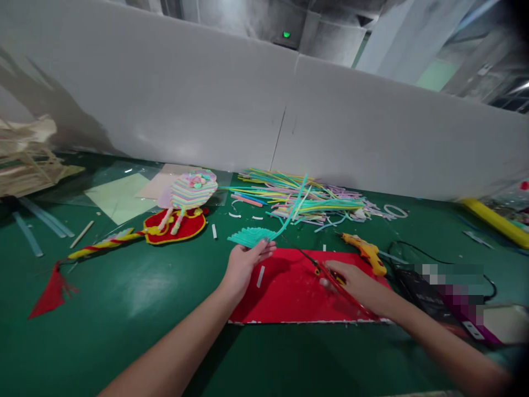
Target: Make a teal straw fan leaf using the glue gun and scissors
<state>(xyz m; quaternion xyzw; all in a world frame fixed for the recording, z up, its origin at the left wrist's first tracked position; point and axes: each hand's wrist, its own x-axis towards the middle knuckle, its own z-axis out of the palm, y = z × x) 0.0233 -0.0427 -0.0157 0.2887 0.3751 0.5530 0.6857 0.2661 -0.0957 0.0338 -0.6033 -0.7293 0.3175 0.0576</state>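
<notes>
Red sheet (289,300): laid flat on the green bench (136,358); a short white strip (260,277) is seen on its left part.
Turquoise pleated piece (249,237): held at the far left corner of the red sheet, its folds fanned to the left; a long turquoise tail is raised from it, up and to the right.
Left hand (244,267): closed on the turquoise pleated piece, which is pinched between thumb and fingers near the red sheet's left edge.
Right hand (357,282): wrapped around a red-handled tool (351,298) over the right part of the red sheet; the tool's dark tip is pointed toward the left hand.
Glue gun (366,252): yellow, rested at the red sheet's far right corner.
Coloured strips (306,201): heaped beyond the red sheet.
Striped fan-shaped craft (193,190): placed beyond and left of the red sheet, partly over a red plaque (192,231) edged in yellow.
Red tassel (52,295): seen far left of the red sheet.
</notes>
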